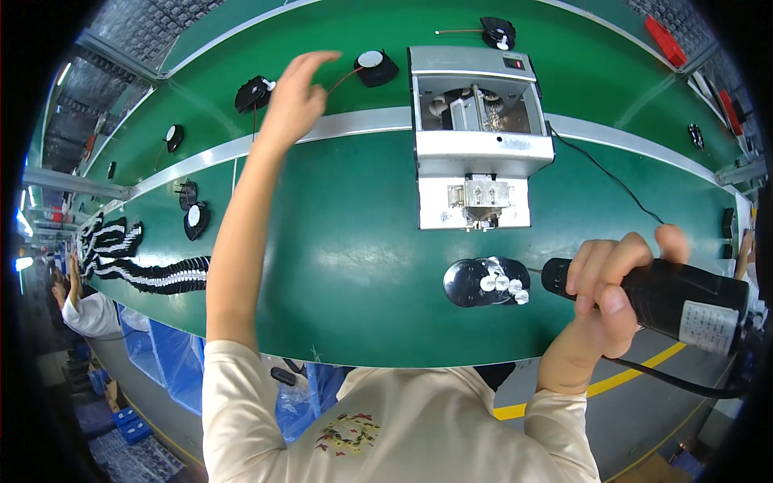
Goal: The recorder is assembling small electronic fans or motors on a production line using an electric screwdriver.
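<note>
My left hand (298, 103) reaches over the far strip of the bench with its fingers apart. It is near a black blower fan (377, 69) with a white round centre, whose red wire runs toward my fingers; I cannot tell whether they touch it. Another black fan (254, 94) lies just left of that hand. My right hand (608, 282) is wrapped round a black electric screwdriver (684, 299), held level with its bit to the left. The bit tip is close to black round dishes (463, 282) holding small shiny white discs (502, 282).
A silver screw feeder (483, 153) stands mid-bench, its black cord (600, 167) running right. More fans (195, 220) lie at left, one (498, 33) behind the feeder. Stacked black-and-white parts (161, 275) lie at the left edge. A metal rail (354, 124) crosses the bench. A co-worker (88, 312) sits far left.
</note>
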### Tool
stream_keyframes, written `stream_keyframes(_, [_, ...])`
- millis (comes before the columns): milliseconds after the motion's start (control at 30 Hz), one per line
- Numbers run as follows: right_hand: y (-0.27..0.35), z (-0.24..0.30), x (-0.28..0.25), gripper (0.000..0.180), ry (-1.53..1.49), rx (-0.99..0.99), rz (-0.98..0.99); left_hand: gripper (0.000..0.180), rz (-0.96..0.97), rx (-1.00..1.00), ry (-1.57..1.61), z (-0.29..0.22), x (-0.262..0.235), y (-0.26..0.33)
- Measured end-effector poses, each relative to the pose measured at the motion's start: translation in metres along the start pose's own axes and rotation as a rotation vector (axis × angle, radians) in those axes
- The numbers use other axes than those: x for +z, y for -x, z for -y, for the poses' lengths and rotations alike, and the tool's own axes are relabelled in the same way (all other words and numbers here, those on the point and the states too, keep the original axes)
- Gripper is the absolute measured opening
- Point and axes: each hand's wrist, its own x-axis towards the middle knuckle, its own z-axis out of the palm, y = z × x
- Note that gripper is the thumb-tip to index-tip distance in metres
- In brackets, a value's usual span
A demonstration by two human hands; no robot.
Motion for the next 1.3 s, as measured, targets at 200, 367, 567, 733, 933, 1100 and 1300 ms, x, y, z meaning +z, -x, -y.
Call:
stream_keyframes(200, [-0.001,-0.009,-0.010,0.067,0.038,0.032,0.050,0.074,0.351,-0.160,-0.270,-0.014,0.076,-0.065])
stream_keyframes(367, [0.003,-0.005,-0.013,0.061,0.008,0.051,-0.007,0.045,0.345,-0.210,0.083,-0.024,0.057,-0.065])
stream_keyframes(567, [0.008,0.002,-0.007,0.056,-0.041,0.095,-0.035,0.036,0.046,-0.223,0.449,-0.050,0.015,0.046])
stream_keyframes(733, [0.005,-0.004,-0.011,0.057,-0.004,0.076,0.111,0.032,0.004,-0.437,0.370,-0.049,0.007,0.108])
stream_keyframes(933, [0.005,-0.004,-0.010,0.057,-0.003,0.077,0.091,0.025,0.283,-0.026,0.165,-0.057,-0.039,0.110])
stream_keyframes(1100, [0.002,-0.002,-0.015,0.058,0.044,0.073,0.153,0.029,0.364,-0.026,0.153,-0.085,-0.036,0.117])
stream_keyframes(1300, [-0.005,-0.005,-0.016,0.058,-0.012,0.091,0.261,0.025,0.418,0.147,0.452,-0.170,-0.002,0.159])
